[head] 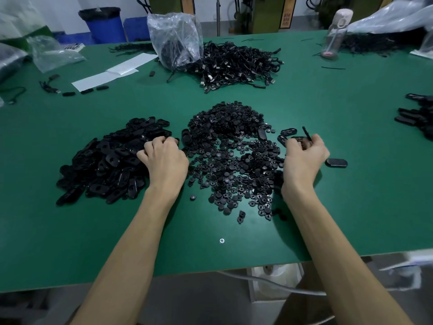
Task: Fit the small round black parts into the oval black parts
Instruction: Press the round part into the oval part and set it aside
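A heap of oval black parts (110,160) lies on the green table (164,242) at the left. A heap of small round black parts (232,156) fills the middle. My left hand (164,160) rests at the right edge of the oval heap, fingers curled down into the parts; what it holds is hidden. My right hand (304,158) is at the right edge of the round heap, fingers closed on an oval black part (302,140). A thin black piece (307,133) sticks up from that hand. One oval part (336,163) lies just right of it.
A tangle of black cables (239,64) and a clear plastic bag (175,38) sit behind the heaps. White paper sheets (112,71) lie at the back left, a bottle (335,34) at the back right. More oval parts (419,116) sit at the right edge.
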Tool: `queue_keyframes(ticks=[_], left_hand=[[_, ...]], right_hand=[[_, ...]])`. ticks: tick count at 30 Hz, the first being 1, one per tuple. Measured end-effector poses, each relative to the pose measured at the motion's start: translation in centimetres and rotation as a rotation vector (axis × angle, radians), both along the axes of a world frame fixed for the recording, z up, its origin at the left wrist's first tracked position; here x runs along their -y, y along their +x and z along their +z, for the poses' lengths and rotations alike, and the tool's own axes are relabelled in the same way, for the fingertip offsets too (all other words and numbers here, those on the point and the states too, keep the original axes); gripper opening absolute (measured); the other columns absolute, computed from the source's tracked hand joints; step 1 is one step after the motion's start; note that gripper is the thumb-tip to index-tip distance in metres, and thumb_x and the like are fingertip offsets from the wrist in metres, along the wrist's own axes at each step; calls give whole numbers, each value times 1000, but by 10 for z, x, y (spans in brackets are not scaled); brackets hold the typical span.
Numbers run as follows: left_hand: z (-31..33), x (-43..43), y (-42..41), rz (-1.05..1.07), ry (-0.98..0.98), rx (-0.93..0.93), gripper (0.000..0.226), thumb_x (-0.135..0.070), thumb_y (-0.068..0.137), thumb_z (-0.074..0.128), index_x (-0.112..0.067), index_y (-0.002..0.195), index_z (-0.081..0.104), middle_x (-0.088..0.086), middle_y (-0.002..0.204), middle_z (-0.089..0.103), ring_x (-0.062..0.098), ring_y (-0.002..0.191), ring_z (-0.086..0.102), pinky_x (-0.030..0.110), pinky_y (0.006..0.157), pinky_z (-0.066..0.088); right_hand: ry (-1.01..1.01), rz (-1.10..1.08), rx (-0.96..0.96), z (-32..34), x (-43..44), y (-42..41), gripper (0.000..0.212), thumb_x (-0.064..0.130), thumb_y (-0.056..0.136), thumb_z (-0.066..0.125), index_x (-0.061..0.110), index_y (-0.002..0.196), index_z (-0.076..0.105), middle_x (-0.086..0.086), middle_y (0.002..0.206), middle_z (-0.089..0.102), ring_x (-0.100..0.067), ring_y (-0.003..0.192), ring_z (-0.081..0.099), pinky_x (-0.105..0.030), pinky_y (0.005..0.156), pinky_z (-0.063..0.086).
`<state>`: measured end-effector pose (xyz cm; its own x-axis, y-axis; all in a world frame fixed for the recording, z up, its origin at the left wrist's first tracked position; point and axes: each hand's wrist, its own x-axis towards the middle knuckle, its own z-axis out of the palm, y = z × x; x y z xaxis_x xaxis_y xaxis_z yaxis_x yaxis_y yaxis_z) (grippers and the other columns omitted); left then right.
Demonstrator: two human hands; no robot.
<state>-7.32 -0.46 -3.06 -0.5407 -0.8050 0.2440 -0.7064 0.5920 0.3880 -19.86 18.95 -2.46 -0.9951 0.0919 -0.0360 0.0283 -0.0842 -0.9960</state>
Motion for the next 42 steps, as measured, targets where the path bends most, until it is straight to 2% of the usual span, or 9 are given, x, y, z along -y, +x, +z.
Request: queue_keyframes(ticks=[3,5,11,17,27,34,37,39,42], left_hand=[[0,0,1,12,10,8,36,-3,99,48,-7,130,66,16,151,51,36,138,36,52,112,22],[0,-1,0,15,4,17,34,-2,98,49,-5,126,67,16,150,52,36,137,37,52,111,23],[3,-2,0,39,28,15,13,-4,99,47,-6,91,57,19,136,56,38,128,40,52,108,25],[-1,0,-1,41,-34,44,27,-8,103,48,-4,125,64,18,135,58,37,130,39,50,106,24],[-2,4,-1,43,-100,-34,17,-16,104,60,-12,120,63,9,119,63,31,121,48,47,103,26],[0,4,0,-13,-108,-158,26,-6,104,56,-16,126,64,8,122,59,27,120,48,44,103,26],[6,0,-2,-176,55,-402,24,-6,104,56,-12,125,66,4,118,56,20,111,57,42,107,42],[11,-6,-4,-307,306,-557,23,-4,104,57,-11,125,66,2,111,62,12,95,66,33,91,55],[15,-16,-5,-512,764,-721,30,0,103,58,-14,129,64,1,95,69,12,82,69,24,73,56]], right_hand=[[110,77,-52,-1,-1,2,75,12,100,55,9,164,15,-1,166,15,-19,146,40,-24,112,36],[183,110,-108,0,-2,3,73,11,99,55,11,163,20,2,169,11,-19,148,37,-23,110,36],[356,234,-285,1,-3,8,36,13,93,66,20,128,68,5,131,64,-10,129,53,-26,114,36],[791,521,-422,-5,6,13,41,28,92,76,14,130,70,-1,139,63,-20,134,50,-40,114,40],[761,493,-430,-6,7,15,7,22,93,75,19,99,78,0,113,69,-20,116,54,-37,97,45],[633,413,-487,-3,6,19,7,19,98,68,18,98,75,9,98,67,-7,99,56,-13,80,35],[586,411,-472,-2,7,21,8,15,99,65,18,100,73,6,97,71,-8,95,63,-20,83,44],[589,414,-467,-1,7,21,9,13,98,65,19,99,73,6,94,71,-9,92,64,-23,83,47],[596,423,-467,0,7,21,11,13,97,66,20,99,73,6,92,70,-12,94,63,-27,83,47]])
